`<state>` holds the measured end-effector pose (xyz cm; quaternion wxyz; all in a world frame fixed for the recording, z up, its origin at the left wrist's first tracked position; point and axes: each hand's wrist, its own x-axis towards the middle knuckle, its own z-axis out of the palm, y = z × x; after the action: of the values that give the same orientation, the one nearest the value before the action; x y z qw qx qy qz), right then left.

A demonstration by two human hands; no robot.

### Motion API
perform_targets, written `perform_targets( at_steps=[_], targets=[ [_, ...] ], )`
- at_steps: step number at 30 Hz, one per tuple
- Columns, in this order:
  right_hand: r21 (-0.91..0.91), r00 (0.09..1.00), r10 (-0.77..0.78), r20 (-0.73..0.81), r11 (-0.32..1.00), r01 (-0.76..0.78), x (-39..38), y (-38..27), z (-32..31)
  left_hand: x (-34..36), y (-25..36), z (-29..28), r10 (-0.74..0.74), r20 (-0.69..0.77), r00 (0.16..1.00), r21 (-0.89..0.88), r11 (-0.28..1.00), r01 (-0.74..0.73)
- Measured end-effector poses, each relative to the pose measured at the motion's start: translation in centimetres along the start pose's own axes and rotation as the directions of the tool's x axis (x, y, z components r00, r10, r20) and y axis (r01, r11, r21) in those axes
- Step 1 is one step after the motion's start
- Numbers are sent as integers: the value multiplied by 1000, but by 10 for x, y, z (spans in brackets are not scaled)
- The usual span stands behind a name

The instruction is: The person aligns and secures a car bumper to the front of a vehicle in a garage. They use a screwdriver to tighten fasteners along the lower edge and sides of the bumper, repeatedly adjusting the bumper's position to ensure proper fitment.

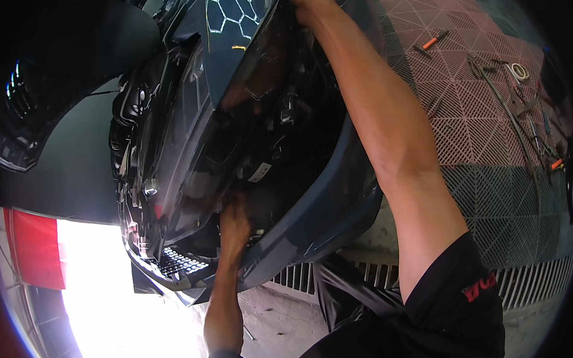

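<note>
My left hand (236,218) reaches into the dark cavity of a car's front end, beside a dark headlight housing (188,151); its fingertips are lost in shadow and blur. My right arm stretches up along the blue-grey bumper (334,202) to my right hand (302,3), at the upper edge of the picture on the car's bodywork, its fingers mostly out of sight. Between them are black plastic parts and a small white label (261,172). A blue-grey panel (222,67) with a light hexagon pattern lies above the housing. What either hand holds, if anything, is hidden.
On the red and grey floor mat (468,141) at right lie orange-handled tools (432,42), a tape roll (519,71), wrenches and long bars. A metal drain grate (536,284) crosses below. Glossy dark panels (58,155), a red banner (33,248) and bright light are at left.
</note>
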<state>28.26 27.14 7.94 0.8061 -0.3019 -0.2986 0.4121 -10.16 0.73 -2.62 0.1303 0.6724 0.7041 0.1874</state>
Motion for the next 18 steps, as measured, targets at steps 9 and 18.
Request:
perform_targets(
  at_steps=[9, 18],
  targets=[
    [-76, 996, -32, -83, 997, 25, -1, 0, 4, -26, 14, -3, -34, 20, 999, -389, 920, 40],
    [-32, 1000, -30, -4, 999, 30, -4, 0, -2, -32, 37, -14, 67, 175, 982, -252, 967, -21]
  ],
)
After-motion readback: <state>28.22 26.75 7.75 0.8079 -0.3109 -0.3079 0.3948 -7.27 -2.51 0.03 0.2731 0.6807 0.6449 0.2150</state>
